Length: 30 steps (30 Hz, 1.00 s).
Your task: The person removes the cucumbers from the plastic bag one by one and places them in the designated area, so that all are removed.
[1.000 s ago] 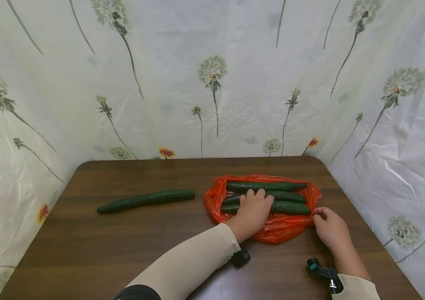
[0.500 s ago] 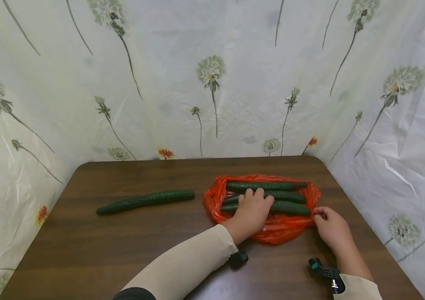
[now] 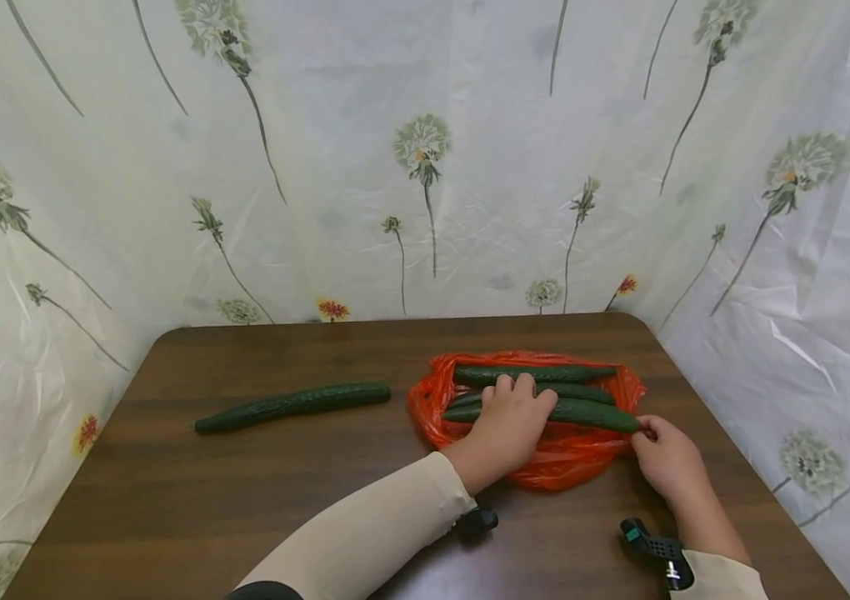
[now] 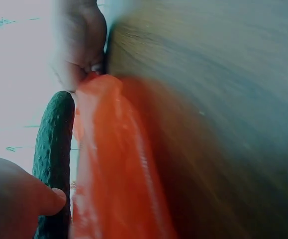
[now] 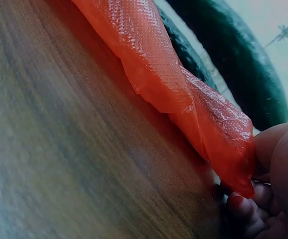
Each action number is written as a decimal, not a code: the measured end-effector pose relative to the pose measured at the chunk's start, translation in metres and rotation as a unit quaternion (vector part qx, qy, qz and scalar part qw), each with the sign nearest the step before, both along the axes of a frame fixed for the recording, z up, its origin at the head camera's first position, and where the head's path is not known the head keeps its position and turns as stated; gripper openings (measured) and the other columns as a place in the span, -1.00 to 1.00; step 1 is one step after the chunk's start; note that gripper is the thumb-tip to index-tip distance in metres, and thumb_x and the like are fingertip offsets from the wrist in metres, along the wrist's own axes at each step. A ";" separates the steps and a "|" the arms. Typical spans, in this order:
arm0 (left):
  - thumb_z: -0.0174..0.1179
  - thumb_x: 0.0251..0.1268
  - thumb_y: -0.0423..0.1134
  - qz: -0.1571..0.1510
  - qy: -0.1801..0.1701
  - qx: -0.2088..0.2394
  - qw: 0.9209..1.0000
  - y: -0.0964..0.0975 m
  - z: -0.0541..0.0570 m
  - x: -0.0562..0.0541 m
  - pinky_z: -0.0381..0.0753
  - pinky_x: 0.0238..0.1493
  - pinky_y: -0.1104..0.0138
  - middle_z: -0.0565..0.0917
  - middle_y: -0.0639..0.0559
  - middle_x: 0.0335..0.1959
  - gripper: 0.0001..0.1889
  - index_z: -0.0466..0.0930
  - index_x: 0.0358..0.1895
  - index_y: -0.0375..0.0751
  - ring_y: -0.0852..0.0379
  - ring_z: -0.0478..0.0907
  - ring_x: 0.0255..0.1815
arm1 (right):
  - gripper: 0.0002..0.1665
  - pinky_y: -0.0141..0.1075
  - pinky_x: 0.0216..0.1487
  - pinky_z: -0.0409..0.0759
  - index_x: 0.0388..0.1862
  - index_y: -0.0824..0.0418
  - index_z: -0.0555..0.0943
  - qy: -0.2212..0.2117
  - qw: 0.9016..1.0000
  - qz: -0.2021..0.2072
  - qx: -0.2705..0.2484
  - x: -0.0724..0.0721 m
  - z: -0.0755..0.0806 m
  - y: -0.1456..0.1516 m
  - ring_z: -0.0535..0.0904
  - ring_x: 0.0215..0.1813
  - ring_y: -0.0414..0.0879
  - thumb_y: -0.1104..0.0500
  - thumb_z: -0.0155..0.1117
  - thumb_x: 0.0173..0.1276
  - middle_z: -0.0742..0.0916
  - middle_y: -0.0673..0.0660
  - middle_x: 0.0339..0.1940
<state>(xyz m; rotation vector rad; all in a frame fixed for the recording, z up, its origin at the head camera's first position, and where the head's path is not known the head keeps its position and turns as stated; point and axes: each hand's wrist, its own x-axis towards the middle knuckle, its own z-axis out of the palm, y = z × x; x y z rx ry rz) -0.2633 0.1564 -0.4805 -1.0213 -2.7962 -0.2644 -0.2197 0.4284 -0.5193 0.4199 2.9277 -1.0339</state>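
My left hand [image 3: 509, 427] reaches over the red plastic bag [image 3: 563, 467] and grips the nearest dark green cucumber [image 3: 593, 415]. In the left wrist view, the thumb presses the side of that cucumber [image 4: 53, 142], which stands clear above the bag's edge. Two more cucumbers lie behind it in the bag: a middle one [image 3: 582, 392] and a far one [image 3: 537, 374]. At the bag's right end my right hand [image 3: 668, 458] pinches the bag's edge. The right wrist view shows the red film [image 5: 228, 159] bunched between thumb and fingers. My left hand hides part of the cucumbers.
A single cucumber [image 3: 293, 406] lies on the brown wooden table [image 3: 305, 492], left of the bag. A pale curtain [image 3: 335, 208] printed with dandelions hangs behind the table and along both sides.
The nearest cucumber has risen slightly and shifted right, its right end now past the bag's edge. My left hand has moved a little with it. The right hand keeps its pinch on the bag.
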 end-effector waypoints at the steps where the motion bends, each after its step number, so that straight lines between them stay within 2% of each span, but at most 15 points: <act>1: 0.27 0.52 -0.16 0.000 0.006 -0.001 1.000 0.000 0.001 0.001 0.22 -0.17 0.23 0.45 0.07 -0.03 -0.72 0.52 0.19 0.18 0.05 0.21 -0.13 | -0.47 -0.17 -0.15 0.43 0.30 0.37 0.55 -0.001 1.000 0.001 0.001 0.000 0.000 0.000 0.54 -0.03 0.17 0.01 -0.07 0.66 0.69 0.35 0.05; 8: 0.20 0.58 -0.15 0.002 0.020 -0.009 1.000 -0.005 0.009 0.007 0.18 -0.20 0.24 0.41 0.08 -0.05 -0.74 0.50 0.22 0.17 0.04 0.18 -0.18 | -0.42 -0.02 -0.07 0.48 0.35 0.36 0.53 0.005 1.000 0.013 0.012 -0.001 -0.001 -0.001 0.52 0.01 0.22 -0.04 -0.10 0.69 0.67 0.41 0.14; 14: 0.25 0.53 -0.16 0.010 0.029 -0.012 0.999 -0.016 0.015 0.009 0.21 -0.20 0.24 0.42 0.08 -0.03 -0.72 0.49 0.18 0.16 0.05 0.20 -0.19 | -0.48 -0.16 -0.14 0.45 0.30 0.36 0.55 0.005 1.000 0.009 0.007 0.000 0.000 -0.001 0.55 -0.01 0.18 0.01 -0.07 0.67 0.69 0.38 0.10; 21: 0.23 0.55 -0.15 0.012 0.022 0.000 1.000 -0.027 0.014 0.011 0.18 -0.23 0.24 0.42 0.09 -0.02 -0.75 0.50 0.17 0.14 0.05 0.17 -0.20 | -0.42 -0.11 -0.08 0.48 0.35 0.38 0.51 -0.006 1.000 0.011 0.013 0.002 0.000 0.000 0.57 0.08 0.22 -0.03 -0.11 0.69 0.66 0.41 0.18; 24: 0.35 0.45 -0.09 0.018 0.022 -0.002 1.000 -0.032 0.013 0.012 0.21 -0.21 0.23 0.44 0.08 0.07 -0.62 0.48 0.23 0.15 0.05 0.19 -0.17 | -0.42 -0.12 -0.07 0.48 0.36 0.37 0.50 -0.013 1.000 0.006 0.006 0.002 0.000 -0.001 0.56 0.09 0.21 -0.04 -0.11 0.70 0.65 0.40 0.19; 28: 0.51 0.19 0.18 0.030 0.036 -0.013 0.999 -0.040 0.013 0.014 0.29 -0.17 0.22 0.45 0.08 0.14 -0.32 0.46 0.32 0.16 0.03 0.23 -0.13 | -0.43 -0.12 -0.08 0.47 0.35 0.37 0.51 -0.008 1.000 0.004 0.005 0.001 0.000 -0.003 0.56 0.08 0.20 -0.03 -0.09 0.69 0.66 0.40 0.16; 30: 0.52 0.09 0.30 0.035 0.036 -0.012 0.999 -0.046 0.013 0.015 0.30 -0.16 0.22 0.45 0.08 0.15 -0.22 0.45 0.35 0.15 0.03 0.24 -0.12 | -0.45 -0.12 -0.07 0.47 0.33 0.37 0.52 -0.004 1.000 0.006 0.009 0.001 -0.001 -0.003 0.56 0.07 0.20 -0.02 -0.08 0.68 0.66 0.39 0.15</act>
